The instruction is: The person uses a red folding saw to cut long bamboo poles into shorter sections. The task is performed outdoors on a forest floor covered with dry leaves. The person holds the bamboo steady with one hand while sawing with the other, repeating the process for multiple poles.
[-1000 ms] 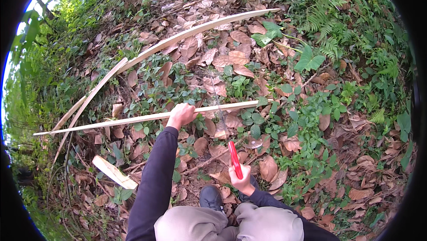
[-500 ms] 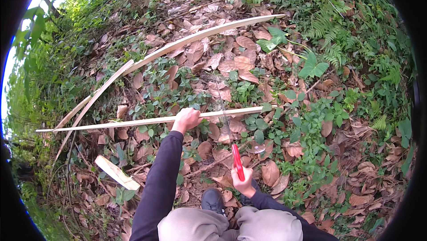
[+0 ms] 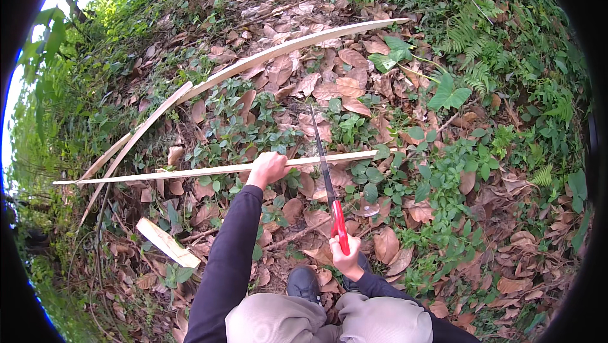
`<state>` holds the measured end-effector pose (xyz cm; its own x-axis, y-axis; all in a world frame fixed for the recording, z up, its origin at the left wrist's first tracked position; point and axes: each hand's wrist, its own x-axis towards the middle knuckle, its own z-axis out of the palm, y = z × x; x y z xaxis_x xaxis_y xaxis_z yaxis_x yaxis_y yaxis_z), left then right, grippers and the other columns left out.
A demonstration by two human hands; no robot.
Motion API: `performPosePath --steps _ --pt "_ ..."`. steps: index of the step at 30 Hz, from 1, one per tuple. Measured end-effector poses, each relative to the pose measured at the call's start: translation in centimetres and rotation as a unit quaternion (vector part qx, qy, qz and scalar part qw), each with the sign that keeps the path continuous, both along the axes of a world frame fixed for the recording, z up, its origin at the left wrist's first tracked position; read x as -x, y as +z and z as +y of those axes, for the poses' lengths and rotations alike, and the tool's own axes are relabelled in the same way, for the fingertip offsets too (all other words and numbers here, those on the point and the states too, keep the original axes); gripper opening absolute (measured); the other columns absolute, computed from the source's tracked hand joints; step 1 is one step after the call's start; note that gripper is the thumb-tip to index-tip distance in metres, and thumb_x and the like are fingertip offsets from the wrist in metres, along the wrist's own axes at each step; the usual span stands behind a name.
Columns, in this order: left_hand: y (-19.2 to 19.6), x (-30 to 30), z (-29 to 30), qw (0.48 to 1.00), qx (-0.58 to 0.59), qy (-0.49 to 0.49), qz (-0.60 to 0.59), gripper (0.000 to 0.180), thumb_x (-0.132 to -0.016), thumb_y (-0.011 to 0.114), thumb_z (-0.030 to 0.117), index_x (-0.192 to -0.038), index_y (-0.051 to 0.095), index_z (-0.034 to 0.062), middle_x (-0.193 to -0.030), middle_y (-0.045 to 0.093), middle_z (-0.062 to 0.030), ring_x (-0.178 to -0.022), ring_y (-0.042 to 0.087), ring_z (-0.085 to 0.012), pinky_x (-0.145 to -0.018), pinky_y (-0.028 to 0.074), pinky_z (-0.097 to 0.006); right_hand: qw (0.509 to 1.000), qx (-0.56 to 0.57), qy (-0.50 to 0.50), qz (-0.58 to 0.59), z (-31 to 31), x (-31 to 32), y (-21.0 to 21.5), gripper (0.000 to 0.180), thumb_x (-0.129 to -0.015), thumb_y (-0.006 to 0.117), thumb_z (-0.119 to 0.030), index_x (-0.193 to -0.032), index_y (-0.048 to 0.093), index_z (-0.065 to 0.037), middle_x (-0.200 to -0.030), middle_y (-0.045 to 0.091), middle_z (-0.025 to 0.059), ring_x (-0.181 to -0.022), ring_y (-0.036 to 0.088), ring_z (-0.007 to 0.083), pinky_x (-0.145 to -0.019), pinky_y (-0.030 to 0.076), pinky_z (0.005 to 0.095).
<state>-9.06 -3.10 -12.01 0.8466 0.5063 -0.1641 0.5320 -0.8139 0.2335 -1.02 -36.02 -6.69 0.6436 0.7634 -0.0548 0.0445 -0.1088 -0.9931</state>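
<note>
My left hand (image 3: pixel 267 169) grips a long pale wooden strip (image 3: pixel 190 172) that lies level across the leafy ground from far left to centre right. My right hand (image 3: pixel 345 259) is closed on the red handle of a hand saw (image 3: pixel 328 181). Its dark narrow blade points away from me and crosses the strip just right of my left hand. My dark sleeves and light trousers show at the bottom, with a black shoe (image 3: pixel 304 283) between them.
Two more long pale strips (image 3: pixel 285 50) curve over the ground farther off. A short pale offcut (image 3: pixel 168 243) lies at lower left. Dry brown leaves cover the ground. Green plants and ferns (image 3: pixel 475 45) grow at right and top.
The saw blade has moved forward and now lies across the strip; a second ago only the red handle stood up near my knee. My left hand keeps its hold.
</note>
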Motion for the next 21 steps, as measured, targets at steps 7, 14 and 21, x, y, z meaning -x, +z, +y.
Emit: performPosePath --steps 7,14,21 --pt "0.1 0.2 0.3 1.0 0.005 0.0 0.013 0.026 -0.083 0.067 0.031 -0.077 0.071 0.0061 -0.07 0.068 -0.0188 -0.072 0.069 -0.0381 -0.07 0.056 -0.047 0.999 -0.001 -0.014 -0.037 6.1 -1.9 -1.8 0.021 -0.083 0.065 -0.006 -0.067 0.053 -0.001 -0.051 0.05 0.0093 -0.043 0.052 0.0184 -0.046 0.038 0.0351" --pt "0.6 -0.5 0.8 0.999 0.026 0.012 0.03 0.044 -0.089 0.064 0.047 -0.077 0.071 0.0047 -0.071 0.068 -0.0209 -0.073 0.069 -0.0406 -0.072 0.055 -0.05 0.996 0.015 0.019 -0.083 -0.6 0.2 -0.3 0.02 -0.082 0.064 -0.007 -0.065 0.054 -0.003 -0.05 0.051 0.008 -0.042 0.055 0.0186 -0.045 0.042 0.0343" --pt "0.1 0.2 0.6 1.0 0.003 0.014 0.028 0.036 -0.086 0.066 0.04 -0.078 0.072 0.0058 -0.074 0.069 -0.0205 -0.074 0.069 -0.0394 -0.073 0.056 -0.049 0.999 0.018 0.004 -0.05 1.1 1.6 2.7 0.019 -0.082 0.066 -0.008 -0.067 0.056 -0.002 -0.05 0.052 0.0075 -0.043 0.054 0.0169 -0.045 0.04 0.0339"
